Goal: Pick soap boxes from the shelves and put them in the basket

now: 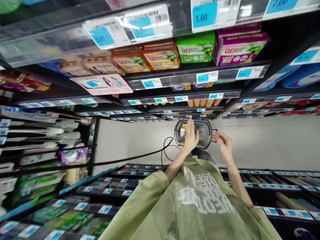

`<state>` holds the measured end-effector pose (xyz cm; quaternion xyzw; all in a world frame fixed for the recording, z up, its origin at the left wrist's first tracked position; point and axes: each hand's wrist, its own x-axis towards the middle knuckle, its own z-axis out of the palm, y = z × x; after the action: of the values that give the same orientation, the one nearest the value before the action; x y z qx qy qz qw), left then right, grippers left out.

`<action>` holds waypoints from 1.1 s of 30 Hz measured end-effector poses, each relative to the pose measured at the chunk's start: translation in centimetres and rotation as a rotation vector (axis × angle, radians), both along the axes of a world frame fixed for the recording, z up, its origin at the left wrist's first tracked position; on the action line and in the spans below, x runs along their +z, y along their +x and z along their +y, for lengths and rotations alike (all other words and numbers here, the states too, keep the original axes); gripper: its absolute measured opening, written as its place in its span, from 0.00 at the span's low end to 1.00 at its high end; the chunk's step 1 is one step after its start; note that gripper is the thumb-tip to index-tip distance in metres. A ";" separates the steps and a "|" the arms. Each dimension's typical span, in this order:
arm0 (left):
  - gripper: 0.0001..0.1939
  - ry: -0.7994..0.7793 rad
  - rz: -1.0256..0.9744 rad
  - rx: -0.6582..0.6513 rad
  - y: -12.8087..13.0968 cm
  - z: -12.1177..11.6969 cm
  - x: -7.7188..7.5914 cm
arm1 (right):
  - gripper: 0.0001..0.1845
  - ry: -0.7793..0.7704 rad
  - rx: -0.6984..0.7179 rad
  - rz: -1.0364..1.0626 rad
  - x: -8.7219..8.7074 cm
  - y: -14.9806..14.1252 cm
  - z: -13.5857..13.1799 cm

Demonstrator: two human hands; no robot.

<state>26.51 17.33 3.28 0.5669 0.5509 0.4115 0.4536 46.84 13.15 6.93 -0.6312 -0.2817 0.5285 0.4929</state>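
Leftward, a cable (140, 156) crosses toward mid-frame, where a basket (205, 134) sits on the floor (147, 133), a yellow pack (183, 129) in its left end. The left hand (191, 137) is over the basket, grip flat and unfilled. Right of centre, the right hand (224, 143) is at the handle (214, 135); whether that grip closes cannot be told.

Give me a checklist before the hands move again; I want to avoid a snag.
1. Left hand free: ok, fingers extended above the shopping basket, no held item showing.
2. Right hand gripping the basket handle: cannot tell; fingertips are right by it.
3. Yellow-marked package inside the basket: ok, at its left end.
4. Black cord well away from the basket: not ok, it loops close beside it.
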 end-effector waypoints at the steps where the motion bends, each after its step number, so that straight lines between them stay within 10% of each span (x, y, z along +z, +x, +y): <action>1: 0.36 -0.047 -0.041 -0.100 0.2 -2.3 -0.8 | 0.23 0.041 -0.007 -0.022 0.5 0.3 0.5; 7: 0.25 -0.348 0.067 -0.405 0.1 -12.4 -6.4 | 0.19 0.187 0.029 -0.097 0.7 1.8 3.5; 19: 0.19 -0.613 0.198 -0.063 -3.3 -16.8 -15.2 | 0.17 -0.175 0.712 -0.220 -14.8 -2.4 3.1; 33: 0.14 -0.702 -0.078 0.256 -3.6 -20.6 -19.4 | 0.25 -0.508 1.041 -0.504 -27.6 -16.6 7.6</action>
<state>22.89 -3.22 -16.12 0.2877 0.7071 0.2721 0.5858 30.25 20.72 -20.67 -0.6140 -0.5250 0.5846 -0.0754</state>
